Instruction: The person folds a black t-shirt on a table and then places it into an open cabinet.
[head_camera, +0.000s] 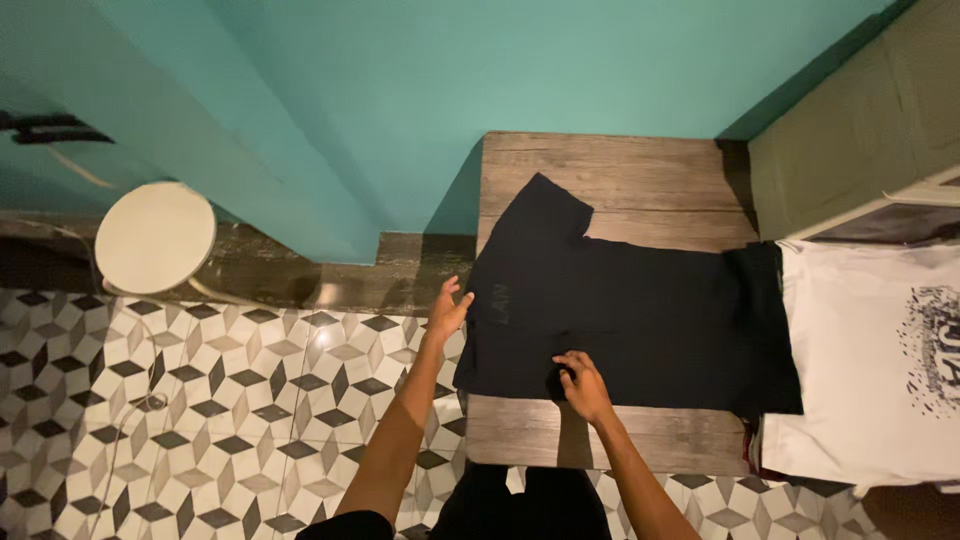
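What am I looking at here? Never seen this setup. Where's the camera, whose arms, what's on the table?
There is no machine: a person wears one camera on the head, looking down at their own bare arms. A black T-shirt lies spread flat on a wooden table. The left hand rests open at the shirt's left edge. The right hand pinches the fabric near its front edge. A white printed T-shirt lies to the right, and a round white stool stands on the patterned tile floor.

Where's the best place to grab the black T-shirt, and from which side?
Probably the near hem edge of the black T-shirt, from the person's side. It lies flat on the wooden table, so only its edges lift easily. The right hand already pinches there; the left hand is at the left edge, which overhangs the table.
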